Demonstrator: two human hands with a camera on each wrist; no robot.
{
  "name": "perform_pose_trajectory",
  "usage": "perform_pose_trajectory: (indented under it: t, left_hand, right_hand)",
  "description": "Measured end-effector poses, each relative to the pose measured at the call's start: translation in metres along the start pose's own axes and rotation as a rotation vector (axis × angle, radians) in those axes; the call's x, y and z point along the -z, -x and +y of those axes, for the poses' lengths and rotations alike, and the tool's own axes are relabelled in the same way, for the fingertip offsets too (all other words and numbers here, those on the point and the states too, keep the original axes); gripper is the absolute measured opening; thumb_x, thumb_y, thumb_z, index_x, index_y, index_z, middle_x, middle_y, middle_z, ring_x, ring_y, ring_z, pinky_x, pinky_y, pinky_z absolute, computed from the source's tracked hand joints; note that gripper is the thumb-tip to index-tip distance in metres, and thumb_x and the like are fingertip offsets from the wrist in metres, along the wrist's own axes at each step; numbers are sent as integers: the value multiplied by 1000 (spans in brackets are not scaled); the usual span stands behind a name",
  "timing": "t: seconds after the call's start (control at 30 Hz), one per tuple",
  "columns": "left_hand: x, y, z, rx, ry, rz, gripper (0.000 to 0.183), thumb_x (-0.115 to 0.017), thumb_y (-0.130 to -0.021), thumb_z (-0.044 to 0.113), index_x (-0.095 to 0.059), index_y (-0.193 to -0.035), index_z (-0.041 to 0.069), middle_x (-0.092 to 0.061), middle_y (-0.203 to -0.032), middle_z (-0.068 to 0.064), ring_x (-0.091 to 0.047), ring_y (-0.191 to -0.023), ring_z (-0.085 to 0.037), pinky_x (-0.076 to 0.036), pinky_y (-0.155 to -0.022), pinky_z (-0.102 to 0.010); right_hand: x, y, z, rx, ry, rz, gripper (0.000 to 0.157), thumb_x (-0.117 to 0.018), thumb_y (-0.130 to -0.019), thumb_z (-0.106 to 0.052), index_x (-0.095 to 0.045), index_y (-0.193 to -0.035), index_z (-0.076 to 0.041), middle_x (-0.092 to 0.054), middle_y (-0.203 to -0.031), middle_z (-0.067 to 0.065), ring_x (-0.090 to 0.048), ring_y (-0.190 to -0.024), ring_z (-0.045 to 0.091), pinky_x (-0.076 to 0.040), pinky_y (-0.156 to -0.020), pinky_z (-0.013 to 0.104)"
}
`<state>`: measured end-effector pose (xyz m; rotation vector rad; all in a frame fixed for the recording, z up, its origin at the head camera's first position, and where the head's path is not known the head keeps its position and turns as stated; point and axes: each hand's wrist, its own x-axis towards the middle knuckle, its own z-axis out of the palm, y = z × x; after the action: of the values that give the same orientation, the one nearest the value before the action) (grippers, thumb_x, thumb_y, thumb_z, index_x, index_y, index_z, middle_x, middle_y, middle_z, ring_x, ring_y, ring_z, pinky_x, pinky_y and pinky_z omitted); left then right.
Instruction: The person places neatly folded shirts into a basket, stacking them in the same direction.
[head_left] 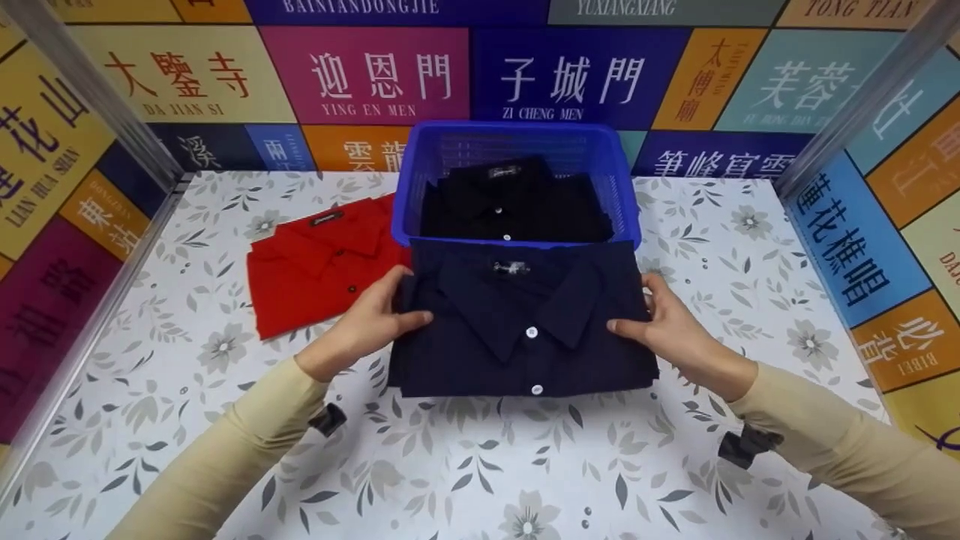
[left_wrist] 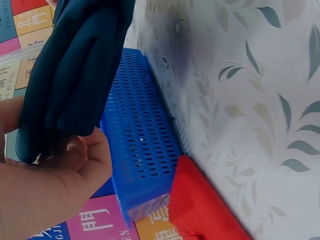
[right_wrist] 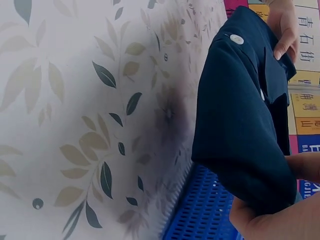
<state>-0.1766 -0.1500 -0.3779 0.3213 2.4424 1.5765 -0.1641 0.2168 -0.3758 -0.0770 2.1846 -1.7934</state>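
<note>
Head view: We hold the folded navy shirt (head_left: 517, 364) between both hands: the left hand (head_left: 367, 319) pinches its left edge, the right hand (head_left: 682, 341) its right, thumbs on top. We judge the step in hand to be a two-handed carry; the next move calls for keeping both edges level so the fold holds. Beyond the hands stands the blue basket (head_left: 403, 180), containing a folded black shirt (head_left: 525, 199). The navy shirt overlaps the near rim; we cannot tell whether they touch. The folded red shirt (head_left: 307, 277) lies on the tabletop (head_left: 465, 487), beyond the left hand, beside the basket.

Left wrist view: Our left fingers curl around the layered edge; the basket's perforated wall shows past them.

Right wrist view: Our right hand grips the opposite edge; the basket's contents are hidden.
</note>
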Motion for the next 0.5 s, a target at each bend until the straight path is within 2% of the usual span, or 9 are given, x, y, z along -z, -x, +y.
perform_pose_trajectory:
  t: [0.23, 0.33, 0.5]
  left_hand:
    - [4, -6, 12, -52, -76, 21, 40, -71, -84, 4, -48, -117, 1, -59, -108, -15, -53, -100, -28, -41, -89, -40]
    - [7, -13, 18, -80, -117, 43, 41, -71, -84, 3, -47, -118, 0, -58, -109, -17, -52, -100, -30, -41, -89, -41]
    - [11, -28, 27, -117, -184, 76, 40, -70, -84, 2, -46, -116, -2, -59, -105, -20, -54, -95, -32, -44, -86, -43]
  right_hand:
    - [6, -5, -11, 19, -4, 26, 69, -64, -85, 5, -25, -141, 8, -57, -123, 13, -62, -96, 10, -51, -82, 26]
    - [8, -13, -16, 52, -27, 50, 74, -62, -84, 9, -22, -146, 5, -52, -129, 13, -60, -100, 10, -50, -85, 26]
    - [11, -28, -24, 102, -74, 88, 78, -60, -83, 13, -19, -148, 0, -52, -127, 7, -60, -98, 10, -52, -81, 27]
